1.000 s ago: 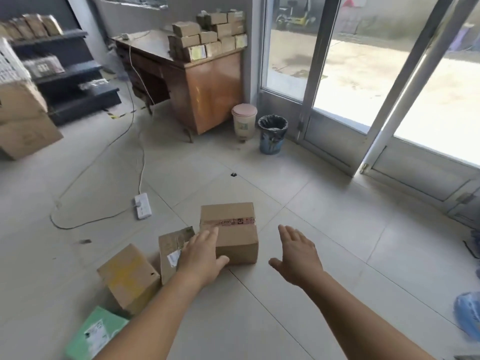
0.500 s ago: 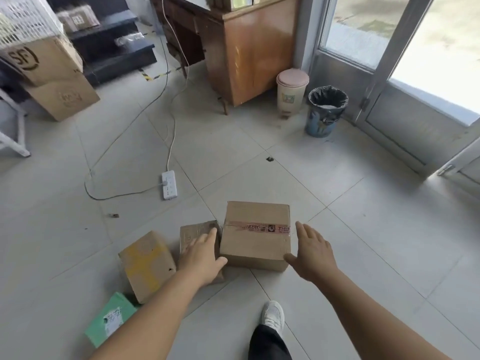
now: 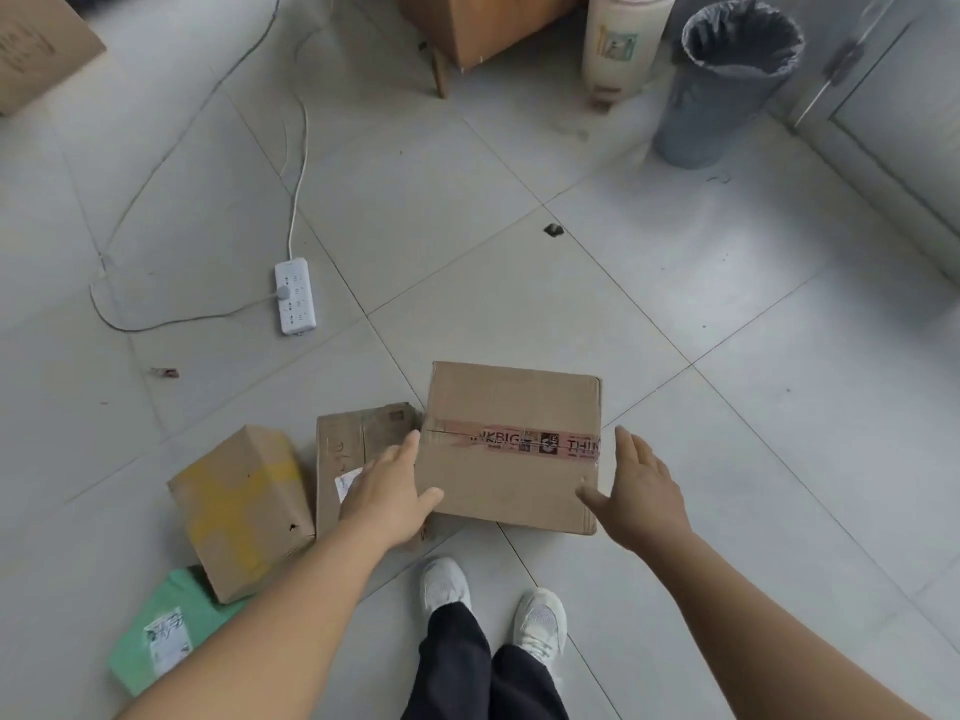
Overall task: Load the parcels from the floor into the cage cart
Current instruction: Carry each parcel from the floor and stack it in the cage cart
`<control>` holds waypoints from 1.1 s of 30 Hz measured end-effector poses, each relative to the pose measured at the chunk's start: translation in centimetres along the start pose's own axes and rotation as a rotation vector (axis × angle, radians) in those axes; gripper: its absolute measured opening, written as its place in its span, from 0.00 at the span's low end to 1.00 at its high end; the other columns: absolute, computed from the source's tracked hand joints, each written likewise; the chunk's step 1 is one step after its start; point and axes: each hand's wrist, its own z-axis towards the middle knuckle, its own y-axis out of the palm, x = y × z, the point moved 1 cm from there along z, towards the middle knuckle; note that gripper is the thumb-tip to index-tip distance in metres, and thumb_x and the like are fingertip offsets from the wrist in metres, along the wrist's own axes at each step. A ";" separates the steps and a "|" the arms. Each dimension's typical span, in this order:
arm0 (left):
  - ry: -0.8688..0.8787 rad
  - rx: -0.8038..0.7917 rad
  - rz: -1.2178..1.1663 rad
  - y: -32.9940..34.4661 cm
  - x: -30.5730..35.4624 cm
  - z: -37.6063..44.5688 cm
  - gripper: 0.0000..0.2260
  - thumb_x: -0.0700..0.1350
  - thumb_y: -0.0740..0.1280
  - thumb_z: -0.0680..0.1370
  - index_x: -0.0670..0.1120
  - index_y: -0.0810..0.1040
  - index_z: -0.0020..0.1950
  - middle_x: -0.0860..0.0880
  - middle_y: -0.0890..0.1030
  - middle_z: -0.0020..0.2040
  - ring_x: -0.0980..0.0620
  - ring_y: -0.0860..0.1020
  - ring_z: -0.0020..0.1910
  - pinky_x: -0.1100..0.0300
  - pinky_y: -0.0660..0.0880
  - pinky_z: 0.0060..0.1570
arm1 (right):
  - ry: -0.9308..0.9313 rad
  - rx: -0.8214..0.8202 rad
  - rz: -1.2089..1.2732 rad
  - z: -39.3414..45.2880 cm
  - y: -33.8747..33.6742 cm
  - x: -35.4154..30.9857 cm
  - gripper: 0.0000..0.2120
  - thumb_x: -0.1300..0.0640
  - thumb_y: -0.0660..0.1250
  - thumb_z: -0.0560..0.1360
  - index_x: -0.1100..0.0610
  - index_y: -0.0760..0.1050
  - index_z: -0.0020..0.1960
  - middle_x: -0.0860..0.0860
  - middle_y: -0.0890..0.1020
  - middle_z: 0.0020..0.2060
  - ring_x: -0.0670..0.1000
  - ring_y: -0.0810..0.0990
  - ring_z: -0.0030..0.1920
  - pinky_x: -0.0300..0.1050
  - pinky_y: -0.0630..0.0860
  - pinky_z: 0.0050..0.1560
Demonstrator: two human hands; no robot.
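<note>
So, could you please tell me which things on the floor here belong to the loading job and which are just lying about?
Job:
taped cardboard box, between left hand and right hand
flat brown parcel
yellow-marked box
green parcel

Lying about:
power strip
grey bin
pink-lidded bin

Both bare forearms reach forward and down, the left grip (image 3: 387, 493) and the right grip (image 3: 641, 498) set apart with palms turned inward toward each other. On each grip the fingers are straight and together, thumbs spread inward. Below the grips stand two feet in white shoes (image 3: 447, 584) and dark trousers (image 3: 478, 667).
</note>
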 end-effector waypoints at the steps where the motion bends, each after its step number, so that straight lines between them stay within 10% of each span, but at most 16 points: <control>1: -0.013 -0.013 -0.008 0.9 -0.2 1.7 0.36 0.55 0.64 0.78 0.52 0.46 0.79 0.49 0.57 0.77 0.45 0.61 0.74 0.50 0.64 0.69 | 0.020 -0.011 0.009 1.3 0.9 0.4 0.43 0.43 0.67 0.76 0.54 0.45 0.80 0.51 0.56 0.78 0.56 0.59 0.75 0.53 0.62 0.72; 22: -0.160 -0.029 -0.278 12.2 -3.3 20.1 0.55 0.49 0.76 0.70 0.52 0.33 0.77 0.49 0.48 0.79 0.44 0.66 0.71 0.52 0.69 0.63 | 0.256 -0.031 0.399 15.9 16.1 5.6 0.61 0.51 0.80 0.66 0.51 0.35 0.79 0.54 0.62 0.74 0.56 0.68 0.70 0.54 0.69 0.63; 33: -0.122 0.047 -0.373 8.2 -0.4 14.7 0.53 0.46 0.76 0.70 0.55 0.37 0.78 0.51 0.48 0.79 0.45 0.61 0.74 0.50 0.66 0.67 | 0.262 0.032 0.525 11.5 10.8 5.7 0.48 0.55 0.80 0.64 0.47 0.52 0.72 0.51 0.72 0.62 0.53 0.74 0.60 0.55 0.75 0.56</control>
